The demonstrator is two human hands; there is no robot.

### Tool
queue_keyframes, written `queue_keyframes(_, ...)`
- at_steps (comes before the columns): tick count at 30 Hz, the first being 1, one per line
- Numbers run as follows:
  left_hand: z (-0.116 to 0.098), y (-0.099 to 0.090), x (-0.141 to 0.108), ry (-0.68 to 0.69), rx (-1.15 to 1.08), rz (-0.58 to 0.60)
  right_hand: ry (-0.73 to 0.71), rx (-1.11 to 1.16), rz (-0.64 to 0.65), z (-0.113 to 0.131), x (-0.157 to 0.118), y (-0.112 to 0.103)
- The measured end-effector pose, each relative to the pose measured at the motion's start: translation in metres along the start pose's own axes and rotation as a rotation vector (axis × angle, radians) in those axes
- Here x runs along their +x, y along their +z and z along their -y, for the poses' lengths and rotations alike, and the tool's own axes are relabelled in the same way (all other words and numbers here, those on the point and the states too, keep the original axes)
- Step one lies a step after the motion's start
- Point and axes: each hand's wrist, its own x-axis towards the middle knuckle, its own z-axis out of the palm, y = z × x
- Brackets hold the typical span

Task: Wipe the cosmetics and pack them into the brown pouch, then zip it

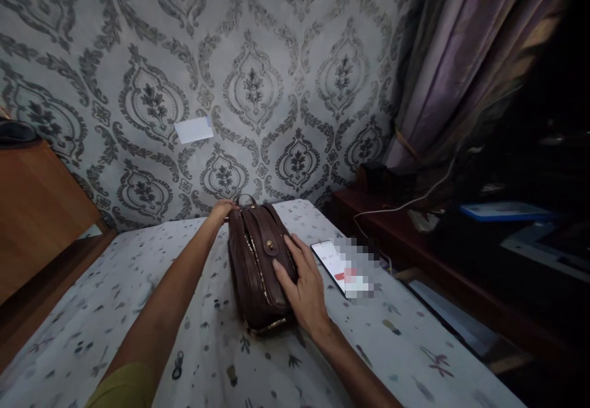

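Note:
A dark brown leather handbag [258, 273] lies on the printed bedsheet in front of me, its long side running away from me. Gold-toned zips edge it, and a strap with a round gold stud crosses its top. At the far left corner, close to the small loop handle [246, 199], my left hand [224, 209] is closed on the bag; its fingertips are too small and partly hidden to see clearly. My right hand [304, 282] rests against the bag's right side, fingers stretched out and the thumb lying on top.
Right of the bag lies a phone [334, 266] with a lit screen, partly blurred out. The patterned bedsheet [184, 346] spreads beneath. A wooden cabinet [41, 205] stands left, a dark red ledge [369, 223] with a white cable [415, 202] right. Patterned wallpaper rises behind.

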Motion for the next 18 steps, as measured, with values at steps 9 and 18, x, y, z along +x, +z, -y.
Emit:
queue_keyframes(9,-0.004,0.006,-0.008,0.037,0.007,-0.105,0.006,0.005,-0.007,-0.001,0.0,0.001)
queue_keyframes(18,-0.019,0.004,-0.004,0.0,0.045,0.029,0.003,0.006,-0.012,0.001,0.0,0.001)
